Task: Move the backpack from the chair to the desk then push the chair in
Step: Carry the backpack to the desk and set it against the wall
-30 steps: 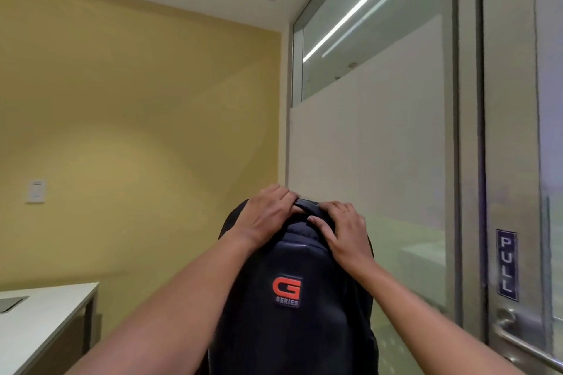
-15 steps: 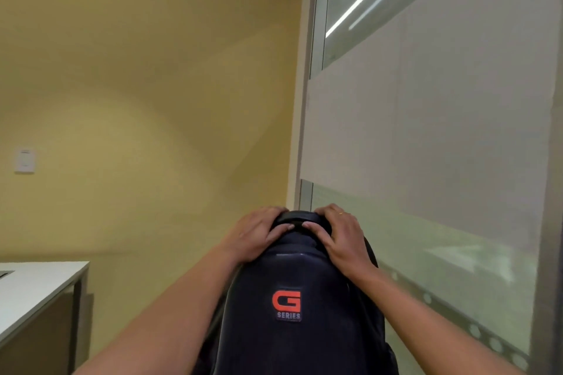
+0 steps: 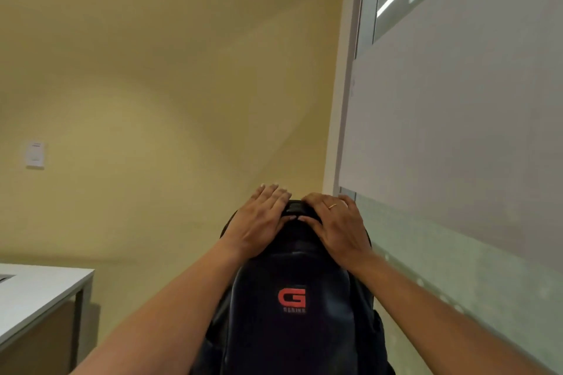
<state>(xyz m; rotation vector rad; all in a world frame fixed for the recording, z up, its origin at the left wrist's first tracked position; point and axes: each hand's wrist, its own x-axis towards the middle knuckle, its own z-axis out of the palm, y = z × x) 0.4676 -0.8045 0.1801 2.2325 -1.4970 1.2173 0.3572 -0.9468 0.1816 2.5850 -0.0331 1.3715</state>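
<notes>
A dark navy backpack (image 3: pixel 292 329) with a red G logo stands upright in front of me at the bottom centre. My left hand (image 3: pixel 259 222) rests on the left of its top, fingers extended over the top handle. My right hand (image 3: pixel 338 225), wearing a ring, covers the right of the top, fingers curled at the handle. Both thumbs press the front of the bag below the handle. The white desk (image 3: pixel 36 298) shows its corner at the lower left. The chair is out of view.
A yellow wall (image 3: pixel 167 85) fills the left and centre, with a white switch plate (image 3: pixel 35 154) on it. A frosted glass partition (image 3: pixel 457 131) runs along the right, close beside the backpack. A dark desk leg (image 3: pixel 77 323) stands under the desk corner.
The view has swung left, so the door with its pull sign has left the frame. The backpack stays centred under both hands, and my left fingers have straightened over the top.
</notes>
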